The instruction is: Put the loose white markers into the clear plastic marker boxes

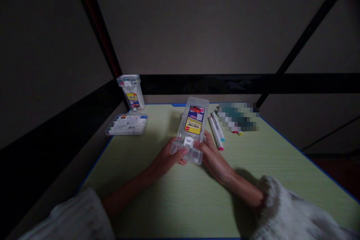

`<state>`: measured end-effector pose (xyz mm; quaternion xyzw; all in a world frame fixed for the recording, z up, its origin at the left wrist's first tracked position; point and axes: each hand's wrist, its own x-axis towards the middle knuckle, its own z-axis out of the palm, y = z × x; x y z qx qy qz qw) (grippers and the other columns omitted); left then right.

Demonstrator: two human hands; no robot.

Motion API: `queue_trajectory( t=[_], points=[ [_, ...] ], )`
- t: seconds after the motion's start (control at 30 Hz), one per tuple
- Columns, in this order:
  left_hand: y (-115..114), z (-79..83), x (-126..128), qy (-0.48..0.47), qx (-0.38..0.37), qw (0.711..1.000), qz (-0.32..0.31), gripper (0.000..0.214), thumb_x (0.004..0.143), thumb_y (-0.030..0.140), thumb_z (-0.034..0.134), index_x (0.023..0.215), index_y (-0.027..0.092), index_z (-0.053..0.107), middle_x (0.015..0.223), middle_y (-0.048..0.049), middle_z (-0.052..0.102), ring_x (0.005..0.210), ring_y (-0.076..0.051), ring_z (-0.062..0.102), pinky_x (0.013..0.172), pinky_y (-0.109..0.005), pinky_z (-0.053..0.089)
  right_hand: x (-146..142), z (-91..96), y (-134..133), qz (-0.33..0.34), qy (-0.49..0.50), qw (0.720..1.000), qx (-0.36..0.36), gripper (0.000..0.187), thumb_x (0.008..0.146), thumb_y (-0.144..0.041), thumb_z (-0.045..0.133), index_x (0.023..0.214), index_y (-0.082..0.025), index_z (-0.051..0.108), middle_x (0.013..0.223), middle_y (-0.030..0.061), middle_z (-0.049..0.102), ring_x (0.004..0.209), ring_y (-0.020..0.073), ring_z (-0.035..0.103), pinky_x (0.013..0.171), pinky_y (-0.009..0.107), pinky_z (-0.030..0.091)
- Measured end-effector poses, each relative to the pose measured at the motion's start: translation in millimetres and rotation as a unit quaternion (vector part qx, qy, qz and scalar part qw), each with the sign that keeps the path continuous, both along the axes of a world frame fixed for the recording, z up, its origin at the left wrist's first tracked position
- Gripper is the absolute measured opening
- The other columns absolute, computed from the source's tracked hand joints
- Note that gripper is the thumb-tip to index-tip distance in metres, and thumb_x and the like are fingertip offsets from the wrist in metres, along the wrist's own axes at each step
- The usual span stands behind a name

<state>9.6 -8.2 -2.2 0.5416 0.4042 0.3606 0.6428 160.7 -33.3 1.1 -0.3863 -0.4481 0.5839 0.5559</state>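
Note:
Both hands hold a clear plastic marker case [191,123] above the middle of the table. Its yellow and blue label reads upside down, and its lid with a white latch points toward me. My left hand [168,157] is closed on the lid's left side, thumb resting near the latch. On the other side my right hand [213,156] grips the case, with some fingers hidden behind it. No markers show through the case. Just right of it lie white markers, one with a pink end [216,133] and one with a blue end [218,127].
A second marker case [131,92] stands upright at the table's back left corner. In front of it lies a flat clear box of white markers [126,125]. A pixelated green item [239,116] is at the back right. The pale green table [157,210] has blue edges, with walls behind.

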Motion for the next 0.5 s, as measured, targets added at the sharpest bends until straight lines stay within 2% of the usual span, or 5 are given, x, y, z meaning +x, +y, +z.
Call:
queue_trajectory(
  t=[0.1,0.2,0.33,0.5],
  points=[
    [3,-8.9,-1,0.000,0.027,1.000,-0.005,0.056,0.060,0.049,0.067,0.100,0.016,0.048,0.072,-0.0017,0.061,0.054,-0.012,0.057,0.051,-0.025,0.046,-1,4.6,-2,-0.005,0.004,1.000,-0.025,0.055,0.075,-0.031,0.054,0.124,-0.028,0.029,0.104,0.0042,0.061,0.093,0.0211,0.059,0.082,0.044,0.045],
    [4,-13.5,-2,0.004,0.052,0.998,-0.017,0.054,0.063,0.049,0.064,0.102,0.015,0.047,0.066,0.0005,0.059,0.052,-0.011,0.055,0.049,-0.024,0.045,-1,7.4,-2,-0.001,0.011,0.999,-0.044,0.053,0.075,-0.032,0.055,0.122,-0.026,0.030,0.100,0.0040,0.063,0.091,0.0220,0.060,0.080,0.044,0.046],
    [2,-11.3,-4,0.016,0.088,0.995,-0.033,0.052,0.066,0.044,0.063,0.106,0.015,0.046,0.071,0.0005,0.058,0.054,-0.009,0.053,0.050,-0.022,0.044,1,7.0,0,-0.010,0.012,0.998,-0.055,0.049,0.076,-0.035,0.054,0.119,-0.025,0.034,0.102,0.0051,0.062,0.092,0.0232,0.060,0.077,0.043,0.048],
    [3,-9.1,-2,0.020,0.078,0.996,-0.037,0.051,0.067,0.048,0.061,0.103,0.015,0.047,0.065,0.0014,0.056,0.050,-0.009,0.051,0.046,-0.022,0.042,1,5.0,1,-0.012,-0.019,0.999,-0.025,0.049,0.075,-0.035,0.054,0.118,-0.024,0.032,0.104,0.0058,0.062,0.093,0.0226,0.060,0.080,0.043,0.046]
  ],
)
